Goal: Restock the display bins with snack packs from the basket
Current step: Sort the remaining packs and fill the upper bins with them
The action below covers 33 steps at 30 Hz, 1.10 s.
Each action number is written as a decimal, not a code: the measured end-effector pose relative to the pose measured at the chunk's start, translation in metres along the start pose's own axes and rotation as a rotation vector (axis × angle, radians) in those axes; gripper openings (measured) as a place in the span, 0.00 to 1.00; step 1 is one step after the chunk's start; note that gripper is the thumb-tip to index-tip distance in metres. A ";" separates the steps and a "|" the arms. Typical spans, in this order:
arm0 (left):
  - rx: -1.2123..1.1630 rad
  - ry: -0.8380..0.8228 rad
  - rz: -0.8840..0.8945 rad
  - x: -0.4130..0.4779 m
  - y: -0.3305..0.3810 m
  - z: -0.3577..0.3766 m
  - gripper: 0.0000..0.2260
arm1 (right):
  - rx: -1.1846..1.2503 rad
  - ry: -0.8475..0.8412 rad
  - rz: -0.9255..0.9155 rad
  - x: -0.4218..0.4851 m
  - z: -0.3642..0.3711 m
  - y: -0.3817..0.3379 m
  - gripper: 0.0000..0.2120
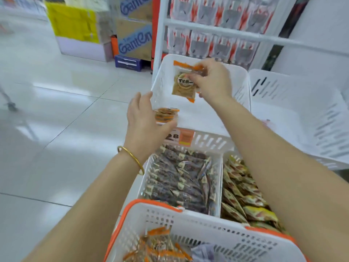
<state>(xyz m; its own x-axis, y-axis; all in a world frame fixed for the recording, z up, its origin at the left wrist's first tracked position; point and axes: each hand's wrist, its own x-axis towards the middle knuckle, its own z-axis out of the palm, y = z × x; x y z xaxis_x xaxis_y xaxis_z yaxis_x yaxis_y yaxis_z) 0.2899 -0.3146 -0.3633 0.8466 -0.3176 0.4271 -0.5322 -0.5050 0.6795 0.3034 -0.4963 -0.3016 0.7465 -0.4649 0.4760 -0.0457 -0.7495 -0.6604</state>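
- Nearest, at the bottom edge, a white basket (198, 227) with an orange rim holds a heap of orange-edged snack packs (160, 246).
- Just beyond it sit two full white bins: the left bin (145, 178) is packed with dark purple packs (181, 176), the right one with yellow-green packs (243, 191).
- Both bare forearms reach forward over these bins; the left wrist wears a gold bangle (132, 157).
- An orange price tag (181, 138) hangs on the near wall of the next bin.
- The left hand (145, 120) is over that bin's near left corner, fingers loosely spread around a pack (166, 114); whether it actually grips it I cannot tell.
- The right hand (211, 80) is higher, over the same nearly empty white bin (239, 76), pinching a second pack (184, 84) by its right edge between thumb and fingertips; the pack hangs upright above the bin's floor.
- To the right stands another white bin (302, 103).
- Behind, a white rack (217, 31) carries rows of red-and-white bags (217, 12).
- Far left, on the tiled floor (56, 110), stand cardboard boxes (136, 36) with blue lettering.
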 end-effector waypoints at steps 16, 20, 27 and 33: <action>-0.152 -0.149 -0.062 -0.006 -0.014 0.007 0.40 | 0.360 -0.576 0.591 -0.005 0.044 0.016 0.10; -0.149 -0.133 -0.063 -0.005 -0.015 0.009 0.40 | 0.455 -0.533 0.634 -0.008 0.051 0.007 0.03; -0.044 0.012 -0.007 -0.022 -0.003 0.003 0.33 | 0.254 -0.503 0.541 -0.019 0.023 -0.006 0.16; -0.044 -0.148 0.269 -0.115 0.034 0.002 0.23 | 0.577 -0.261 0.289 -0.151 -0.073 -0.021 0.19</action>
<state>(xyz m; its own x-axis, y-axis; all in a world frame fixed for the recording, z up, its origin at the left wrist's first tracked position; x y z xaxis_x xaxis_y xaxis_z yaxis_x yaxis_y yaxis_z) 0.1748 -0.2967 -0.3901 0.6642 -0.5503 0.5060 -0.7341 -0.3526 0.5803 0.1429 -0.4448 -0.3173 0.8960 -0.4254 0.1276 0.0400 -0.2088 -0.9771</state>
